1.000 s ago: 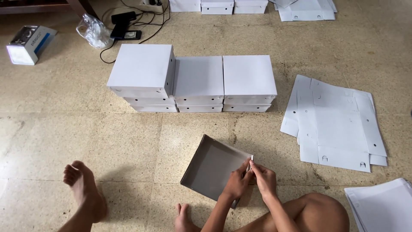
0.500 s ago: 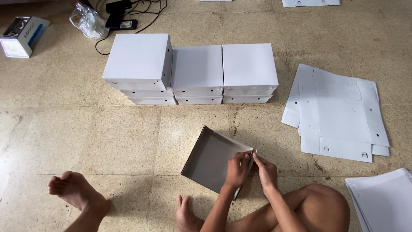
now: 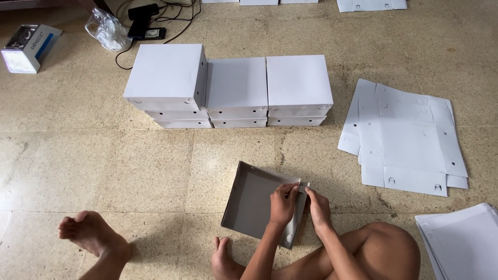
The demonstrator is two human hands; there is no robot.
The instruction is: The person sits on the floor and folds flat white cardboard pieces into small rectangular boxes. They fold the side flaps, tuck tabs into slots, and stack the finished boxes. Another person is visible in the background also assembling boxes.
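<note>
The half-folded grey box tray (image 3: 259,205) lay at nine o'clock of both hands; left hand (image 3: 282,203) and right hand (image 3: 317,207) pinched its right wall flap, fingers closed.

The half-folded grey cardboard tray (image 3: 257,205) lies on the stone floor (image 3: 104,166), before the stacked white cardboard boxes (image 3: 233,91); flat white cardboard blanks (image 3: 407,137) lie to its right.

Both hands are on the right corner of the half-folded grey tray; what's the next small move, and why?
Probably press the corner flap flat against the side wall of the tray. The left hand and right hand both pinch that top right corner, where a small flap sticks out past the wall, so the corner looks unfinished.
</note>
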